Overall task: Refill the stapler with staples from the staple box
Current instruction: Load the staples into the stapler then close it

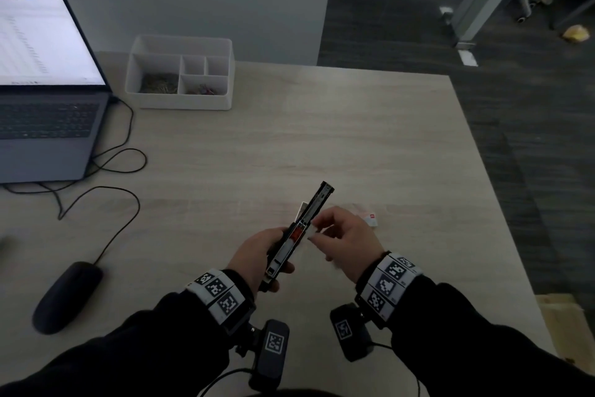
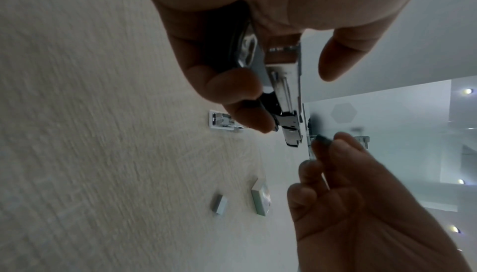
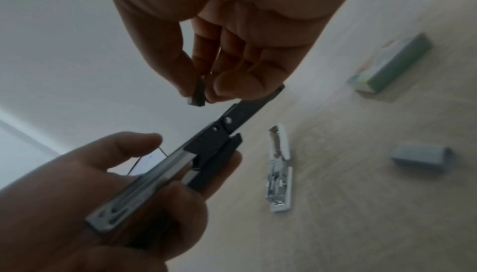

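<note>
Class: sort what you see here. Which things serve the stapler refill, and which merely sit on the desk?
For the job:
stapler, gripped by left hand
staple strip, pinched by right hand
staple box

Lying about:
laptop
mouse
organiser tray

Both arms in dark long sleeves [image 1: 135, 348] reaching wrists. Each wrist wears white band [image 1: 222, 293] set with square black-and-white coded markers; right band [image 1: 391, 284] same kind. Black camera block [image 1: 272, 351] hangs under left wrist, another [image 1: 349, 332] under right, each bearing one marker. Thin black cables trail from both blocks.
</note>
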Demonstrator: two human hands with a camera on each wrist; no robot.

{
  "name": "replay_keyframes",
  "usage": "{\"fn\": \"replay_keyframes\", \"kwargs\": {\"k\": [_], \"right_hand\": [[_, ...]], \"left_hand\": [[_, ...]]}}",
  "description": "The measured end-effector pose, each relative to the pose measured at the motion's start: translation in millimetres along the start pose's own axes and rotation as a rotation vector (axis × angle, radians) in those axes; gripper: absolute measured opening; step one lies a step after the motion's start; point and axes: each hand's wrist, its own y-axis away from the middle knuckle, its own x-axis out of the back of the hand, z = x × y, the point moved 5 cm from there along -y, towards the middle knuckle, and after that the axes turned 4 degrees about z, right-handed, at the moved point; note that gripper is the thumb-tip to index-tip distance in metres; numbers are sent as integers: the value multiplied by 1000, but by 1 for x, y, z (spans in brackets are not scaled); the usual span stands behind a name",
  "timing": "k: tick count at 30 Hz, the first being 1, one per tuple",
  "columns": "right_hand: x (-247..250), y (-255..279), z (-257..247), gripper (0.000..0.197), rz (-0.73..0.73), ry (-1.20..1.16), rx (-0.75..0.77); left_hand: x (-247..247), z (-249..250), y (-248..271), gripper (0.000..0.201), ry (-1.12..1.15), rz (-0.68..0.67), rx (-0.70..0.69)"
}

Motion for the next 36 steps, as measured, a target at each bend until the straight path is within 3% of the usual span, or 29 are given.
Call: {"fn": "replay_keyframes", "kwargs": {"k": [5, 14, 36], "right_hand": [[-10, -4, -5, 9, -12, 99, 118], [-15, -7, -5, 17, -71, 222, 259], [-13, -6, 5, 18, -89, 207, 206]], "left_hand": [[1, -1, 1, 36, -9, -6, 24], [4, -4, 1, 46, -18, -36, 37], [3, -6, 0, 47, -10, -30, 19]]}}
